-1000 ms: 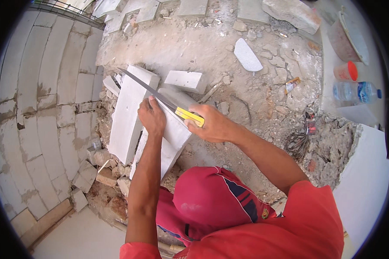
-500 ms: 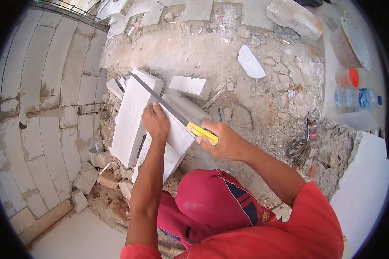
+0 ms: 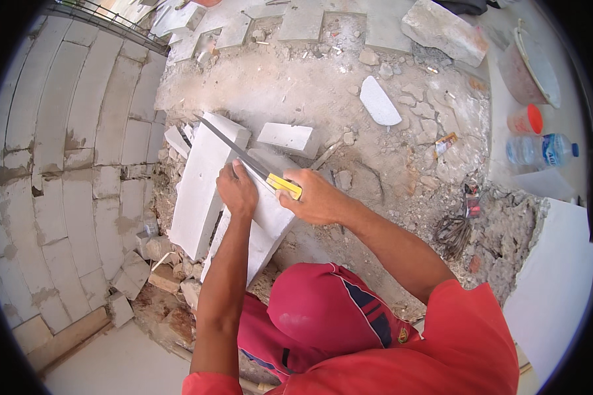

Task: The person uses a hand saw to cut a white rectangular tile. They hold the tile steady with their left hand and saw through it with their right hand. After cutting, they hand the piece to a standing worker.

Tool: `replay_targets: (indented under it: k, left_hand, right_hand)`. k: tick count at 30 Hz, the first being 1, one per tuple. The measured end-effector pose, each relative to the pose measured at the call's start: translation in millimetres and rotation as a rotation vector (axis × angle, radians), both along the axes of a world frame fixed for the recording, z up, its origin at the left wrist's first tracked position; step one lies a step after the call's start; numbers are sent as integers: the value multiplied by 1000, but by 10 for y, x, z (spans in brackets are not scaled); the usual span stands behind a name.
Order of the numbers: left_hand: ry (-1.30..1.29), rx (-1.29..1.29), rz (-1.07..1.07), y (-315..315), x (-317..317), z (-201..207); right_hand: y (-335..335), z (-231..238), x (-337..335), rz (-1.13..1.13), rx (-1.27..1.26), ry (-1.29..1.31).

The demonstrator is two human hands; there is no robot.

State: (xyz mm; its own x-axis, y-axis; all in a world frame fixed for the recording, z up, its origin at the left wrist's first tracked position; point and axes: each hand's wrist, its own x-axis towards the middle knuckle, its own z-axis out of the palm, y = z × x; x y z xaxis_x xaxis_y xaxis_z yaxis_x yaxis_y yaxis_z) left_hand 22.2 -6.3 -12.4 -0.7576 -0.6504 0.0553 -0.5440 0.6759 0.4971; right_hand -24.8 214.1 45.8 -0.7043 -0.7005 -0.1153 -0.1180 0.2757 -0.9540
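Observation:
My right hand [image 3: 316, 195] is closed round the yellow handle of a handsaw [image 3: 240, 150]. The saw's long dark blade runs up and left from the handle, lying across the pale blocks. My left hand [image 3: 238, 191] is bent over a white block [image 3: 267, 220], its fingers pressed down close to the blade. Another long white block [image 3: 207, 178] lies tilted to the left of that hand, touching the first. The blade's teeth and any cut under it cannot be made out.
A smaller white block [image 3: 286, 136] lies just beyond the saw. Left stands a block wall [image 3: 79, 178], with rubble [image 3: 165, 276] at its foot. Farther right are a white slab piece [image 3: 379, 102], a bundle of wire [image 3: 452, 234], water bottles [image 3: 540, 151], a red cup [image 3: 526, 120] and a bucket [image 3: 530, 69].
My right hand and the saw's handle have moved up and left, pushing the blade forward along the block. My left hand stays in the same place on the block.

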Motion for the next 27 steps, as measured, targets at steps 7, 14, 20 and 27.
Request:
replay_targets:
  k: [7,14,20,27]
  left_hand:
    - [-19,-35,52,-56,148,-73]
    - [-43,-38,30,-115,86,-17]
    - [-72,20,8,8,76,33]
    - [-84,-24,56,-92,143,-46]
  right_hand:
    - [529,366,342,20,-40,-180]
    - [517,363,536,-54,-41,-167]
    - [297,160,359,-38,6,-101]
    - [1061,535,920,-93,-86,-261]
